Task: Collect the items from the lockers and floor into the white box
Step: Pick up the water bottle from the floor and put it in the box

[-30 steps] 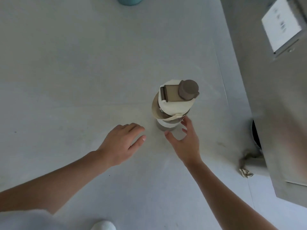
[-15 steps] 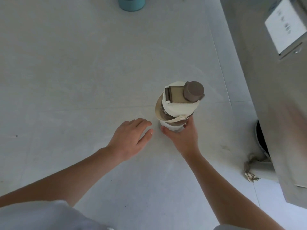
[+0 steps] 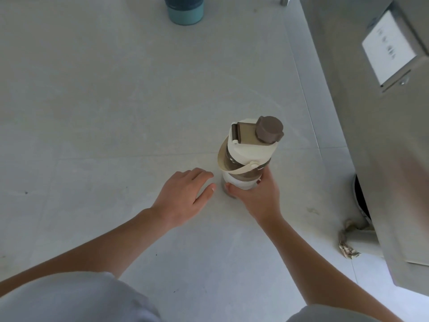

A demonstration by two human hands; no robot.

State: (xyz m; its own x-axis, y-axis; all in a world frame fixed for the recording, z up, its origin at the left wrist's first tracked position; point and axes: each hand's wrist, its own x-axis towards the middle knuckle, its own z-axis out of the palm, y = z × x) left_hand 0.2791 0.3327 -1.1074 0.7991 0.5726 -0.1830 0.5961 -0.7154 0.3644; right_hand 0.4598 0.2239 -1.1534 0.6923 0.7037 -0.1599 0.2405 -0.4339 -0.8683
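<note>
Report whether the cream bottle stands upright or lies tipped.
Upright: the cream bottle stands on its base on the floor, with the right hand gripping its lower body.

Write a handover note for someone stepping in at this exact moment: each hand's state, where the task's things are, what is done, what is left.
Right hand: grips the lower body of the beige water bottle, thumb in front, fingers round the far side.
Left hand: open, beside the bottle, not touching it.
Bottle: upright, apparently not yet lifted off the floor, near the grey lockers.
Teal tumbler: on the floor at the top edge of the view.
White box: not in view.
Done: bottle gripped.
Left: carry it to the box, then fetch the tumbler.
</note>
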